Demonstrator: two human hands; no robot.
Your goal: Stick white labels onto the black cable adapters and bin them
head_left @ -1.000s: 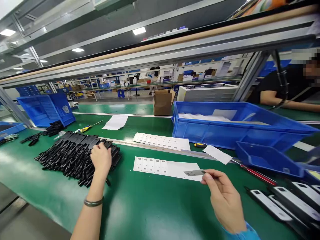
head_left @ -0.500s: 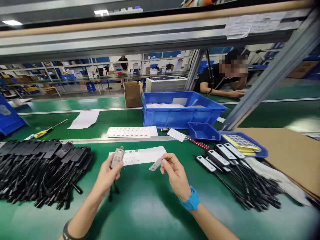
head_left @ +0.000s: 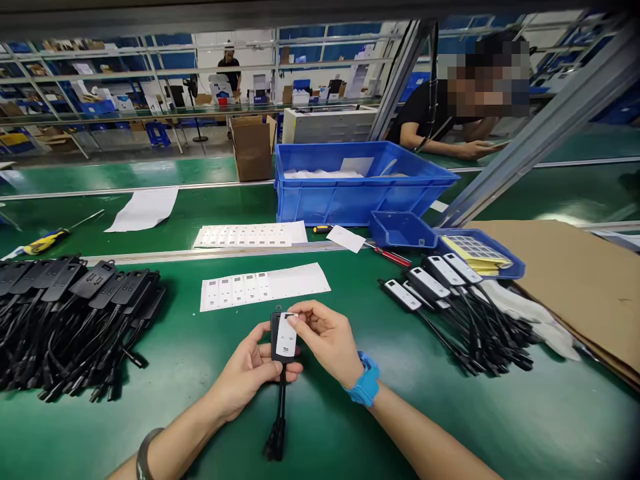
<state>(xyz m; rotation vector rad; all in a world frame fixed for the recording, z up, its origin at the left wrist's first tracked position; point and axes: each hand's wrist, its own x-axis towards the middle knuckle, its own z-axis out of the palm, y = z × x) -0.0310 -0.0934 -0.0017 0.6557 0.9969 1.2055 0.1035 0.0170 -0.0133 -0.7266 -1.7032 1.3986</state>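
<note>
My left hand (head_left: 247,373) grips a black flat device (head_left: 283,339) with a short cable hanging down to the green table. My right hand (head_left: 327,340) pinches a white label (head_left: 286,335) against the face of that device. Just beyond my hands lies a white label sheet (head_left: 264,285) with several labels on its left part. A heap of unlabelled black devices with cables (head_left: 70,320) lies at the left. Black devices bearing white labels (head_left: 450,300) lie in a pile at the right.
A second label sheet (head_left: 250,235) lies past a metal rail. A big blue bin (head_left: 357,181), small blue trays (head_left: 403,230), a red screwdriver (head_left: 390,255), a yellow screwdriver (head_left: 45,240), a cardboard sheet (head_left: 575,280) and a box (head_left: 253,147) surround. Another person leans at the far right.
My left hand took a black device from the left heap and brought it to the centre. My right hand carried the label over and now presses it on the device. The view dropped lower.
</note>
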